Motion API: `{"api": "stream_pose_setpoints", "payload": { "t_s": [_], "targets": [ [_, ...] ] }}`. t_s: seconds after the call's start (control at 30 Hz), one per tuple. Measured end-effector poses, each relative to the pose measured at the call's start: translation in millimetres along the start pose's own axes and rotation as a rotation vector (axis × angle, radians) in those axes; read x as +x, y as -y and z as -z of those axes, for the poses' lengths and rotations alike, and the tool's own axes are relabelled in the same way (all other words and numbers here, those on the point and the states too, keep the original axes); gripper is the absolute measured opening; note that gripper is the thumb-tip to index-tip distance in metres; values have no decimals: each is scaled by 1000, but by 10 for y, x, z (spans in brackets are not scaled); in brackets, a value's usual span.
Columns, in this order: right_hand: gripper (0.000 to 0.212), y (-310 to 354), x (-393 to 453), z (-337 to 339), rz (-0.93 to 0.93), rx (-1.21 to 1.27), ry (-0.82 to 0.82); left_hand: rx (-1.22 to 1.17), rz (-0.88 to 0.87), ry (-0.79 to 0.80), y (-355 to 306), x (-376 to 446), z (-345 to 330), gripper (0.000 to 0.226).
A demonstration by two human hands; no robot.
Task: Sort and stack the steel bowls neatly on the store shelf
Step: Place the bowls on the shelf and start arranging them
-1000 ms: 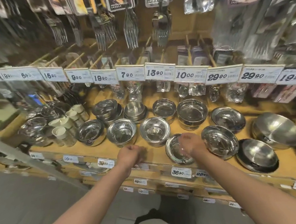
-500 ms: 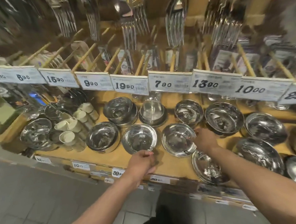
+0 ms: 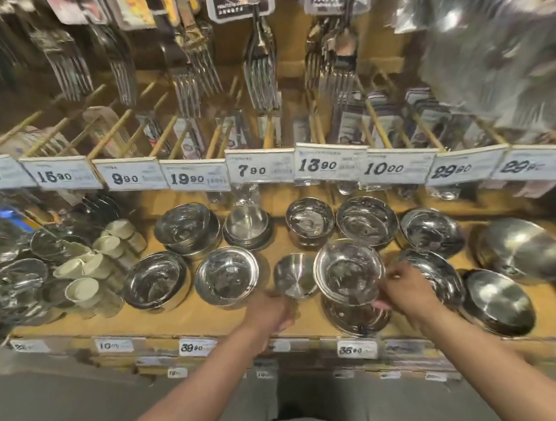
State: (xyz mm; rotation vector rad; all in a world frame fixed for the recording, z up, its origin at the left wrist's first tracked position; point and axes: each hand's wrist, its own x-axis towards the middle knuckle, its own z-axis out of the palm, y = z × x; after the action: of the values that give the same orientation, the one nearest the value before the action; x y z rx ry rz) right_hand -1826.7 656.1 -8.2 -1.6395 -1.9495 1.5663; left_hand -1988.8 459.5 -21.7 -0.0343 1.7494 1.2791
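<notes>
- Nearest the camera, a small bowl (image 3: 295, 275) is held tipped on its side by the left hand (image 3: 270, 312); the fingers appear curled at its lower rim, though blur hides the exact hold.
- Just beside it, a wider bowl (image 3: 349, 272) is gripped at its right rim by the fingers of the right hand (image 3: 403, 289) and is held lifted and tilted above a shallow dish (image 3: 356, 317) at the front edge of the shelf (image 3: 185, 318).
- Both bowls are judged to be mid-move, so this step is not yet finished; where each one belongs cannot be told.
- In the front row to the left, two single bowls (image 3: 156, 281) (image 3: 227, 274) are set upright side by side, apart from each other.
- To the right, two flat dishes (image 3: 434, 274) (image 3: 497, 302) are laid overlapping and leaning, which is judged untidy and still to be sorted.
- In the back row, a stack of bowls (image 3: 187, 228) and a second, smaller stack (image 3: 248, 226) are already nested, so part of the stacking looks done.
- Further right in that row, three single bowls (image 3: 309, 216) (image 3: 365, 220) (image 3: 432, 229) are left unstacked.
- At the far left, pale cups (image 3: 89, 265) and more steel ware are crowded together; their order is hard to read.
- Overall the task is judged to be partly done, with most single bowls still to be matched by size and nested.
- Behind and above, price tags (image 3: 260, 169) and hanging forks (image 3: 261, 66) are seen.
</notes>
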Motion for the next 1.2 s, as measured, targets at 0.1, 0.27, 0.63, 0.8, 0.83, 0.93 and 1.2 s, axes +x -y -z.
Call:
{"api": "stream_pose_setpoints", "payload": {
  "t_s": [0.1,0.27,0.63,0.8,0.83,0.93,1.2],
  "targets": [
    [10,-310,-174,122,-97,173,-28,46,30,-18,39,84,-167,12],
    [5,-495,-340,92,-179,227,-61,132,55,-32,54,190,-303,18],
    [11,-439,-412,-64,-128,88,-94,283,-9,63,159,223,-685,49],
    [25,-419,-375,-62,-2,-257,-131,458,-88,-50,172,254,-779,8],
    [26,-428,-371,-72,19,-320,-132,464,-98,-50,172,257,-781,10],
    [28,-434,-355,-88,44,-385,-133,491,-135,-50,166,257,-791,12],
    [40,-332,-382,-27,76,-417,-166,650,-233,-119,181,167,-830,25]
  ]
}}
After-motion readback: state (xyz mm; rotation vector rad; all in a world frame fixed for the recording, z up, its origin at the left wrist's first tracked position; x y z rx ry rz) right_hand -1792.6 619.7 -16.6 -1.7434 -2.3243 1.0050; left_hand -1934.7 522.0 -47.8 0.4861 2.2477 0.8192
